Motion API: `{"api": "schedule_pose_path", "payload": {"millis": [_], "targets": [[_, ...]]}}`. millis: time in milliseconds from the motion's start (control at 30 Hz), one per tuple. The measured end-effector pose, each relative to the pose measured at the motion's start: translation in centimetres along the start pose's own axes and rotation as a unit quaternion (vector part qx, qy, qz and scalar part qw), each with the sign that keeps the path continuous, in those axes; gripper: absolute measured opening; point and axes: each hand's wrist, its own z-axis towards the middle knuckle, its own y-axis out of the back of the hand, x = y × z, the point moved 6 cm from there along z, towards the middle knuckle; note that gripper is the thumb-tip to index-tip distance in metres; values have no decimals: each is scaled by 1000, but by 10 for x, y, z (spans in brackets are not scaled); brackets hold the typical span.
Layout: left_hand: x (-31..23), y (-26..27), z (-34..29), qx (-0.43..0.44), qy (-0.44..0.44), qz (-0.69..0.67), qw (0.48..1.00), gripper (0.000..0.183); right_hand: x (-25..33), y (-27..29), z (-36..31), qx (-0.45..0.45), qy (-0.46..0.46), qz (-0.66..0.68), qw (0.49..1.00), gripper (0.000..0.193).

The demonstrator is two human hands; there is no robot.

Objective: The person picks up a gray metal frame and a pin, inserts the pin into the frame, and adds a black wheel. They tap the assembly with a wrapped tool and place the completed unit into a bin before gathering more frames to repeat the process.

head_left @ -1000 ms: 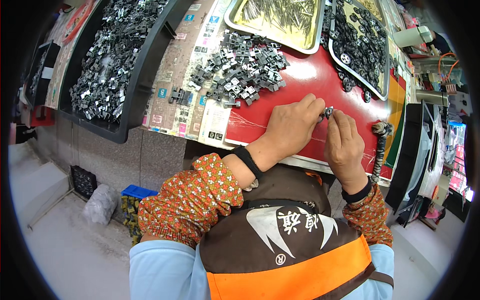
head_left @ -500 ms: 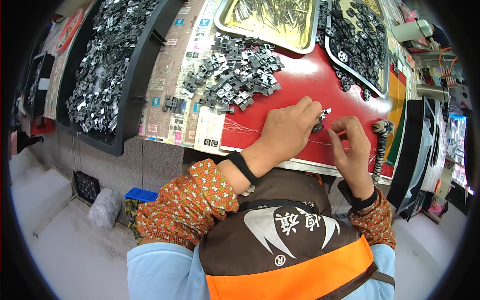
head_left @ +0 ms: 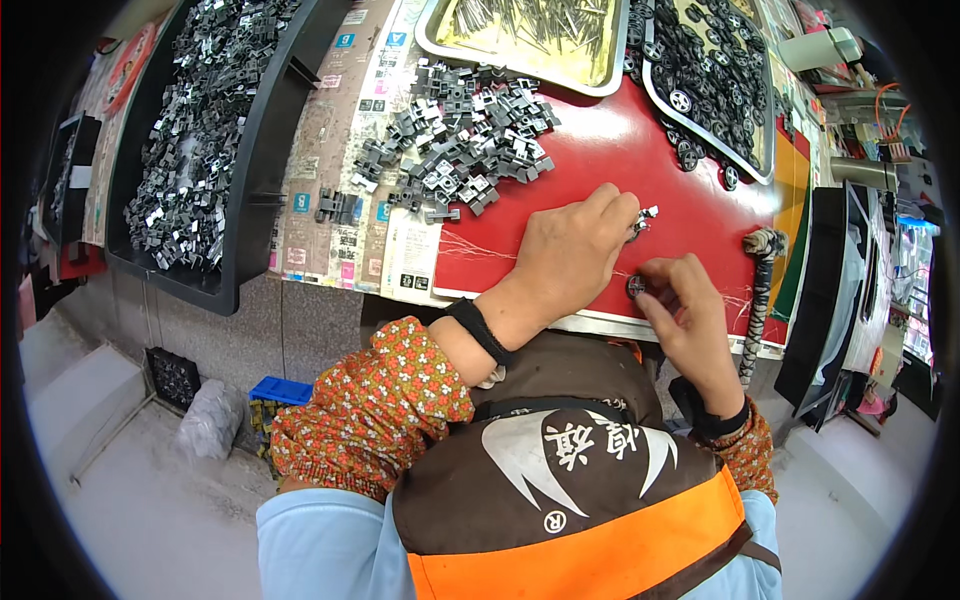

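My left hand (head_left: 572, 248) rests over the red work surface (head_left: 585, 150) with its fingers pinched together. At its fingertips pokes out a small silver-and-dark part (head_left: 647, 214), mostly hidden by the fingers. A little nearer, my right hand (head_left: 690, 318) has thumb and fingers curled at a small black toy wheel (head_left: 636, 286) with a spoked hub. The wheel sits apart from the silver part. A loose pile of grey and silver clip-like pieces (head_left: 470, 140) lies to the left of the hands.
A metal tray (head_left: 612, 85) of thin pins stands at the back. Another tray (head_left: 712, 150) with black wheels is at right, some spilled past its rim. A tape-wrapped handle (head_left: 757, 300) stands by the right edge. A black bin (head_left: 262, 190) of grey pieces is at left.
My right hand has moved slightly left and nearer, and a wheel now shows at its fingertips. A dark round piece that was under my left fingertips shows less now.
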Motion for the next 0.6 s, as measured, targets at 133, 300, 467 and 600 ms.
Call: {"api": "schedule_pose_path", "payload": {"millis": [133, 300, 467, 600], "targets": [[-2, 0, 0, -6, -5, -7, 1000, 13, 5, -8, -7, -41, 73, -132, 988, 27], [-3, 2, 0, -4, -2, -17, 1000, 13, -11, 1, -2, -5, -9, -62, 998, 20], [0, 2, -2, -13, -6, -19, 1000, 13, -8, 23, 21, -103, -32, 89, 990, 12], [0, -1, 0, -13, -9, -13, 1000, 15, -7, 24, 40, -130, 39, 25, 991, 16]]}}
